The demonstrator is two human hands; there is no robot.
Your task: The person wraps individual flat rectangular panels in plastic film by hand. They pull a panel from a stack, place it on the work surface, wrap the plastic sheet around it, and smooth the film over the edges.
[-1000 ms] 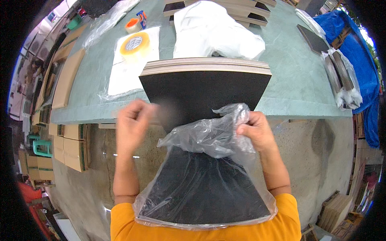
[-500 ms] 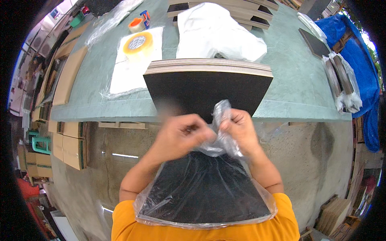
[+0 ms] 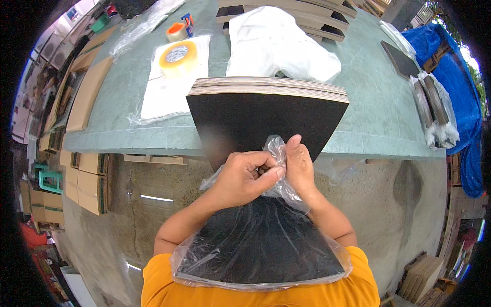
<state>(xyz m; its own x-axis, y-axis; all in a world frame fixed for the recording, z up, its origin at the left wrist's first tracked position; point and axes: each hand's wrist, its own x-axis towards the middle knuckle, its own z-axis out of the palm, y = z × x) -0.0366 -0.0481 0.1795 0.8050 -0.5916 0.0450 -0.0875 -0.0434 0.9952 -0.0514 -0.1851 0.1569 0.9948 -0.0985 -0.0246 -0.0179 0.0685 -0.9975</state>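
A clear plastic bag [image 3: 204, 254] with a black board [image 3: 263, 240] inside leans against my chest, its gathered mouth pointing away from me. My left hand [image 3: 240, 176] pinches the bunched plastic between thumb and fingers. Close beside it, my right hand [image 3: 300, 171] grips the same gathered neck from the right, thumb raised; its fingers are partly hidden. Just beyond both hands, a stack of black-faced boards [image 3: 268, 112] stands at the table's near edge, pale layered edges upward.
Behind the stack lies white plastic sheeting [image 3: 281, 43] on the green table [image 3: 368, 112]. A large tape roll [image 3: 178, 59] rests on white sheets at the left, with a smaller tape roll [image 3: 176, 31] farther back. Wrapped boards [image 3: 434, 110] and a blue tarp [image 3: 460, 77] are at right.
My left hand has moved right and closed on the bag's neck. My right thumb has lifted, and the plastic has shifted between my hands, with a flap now showing at left.
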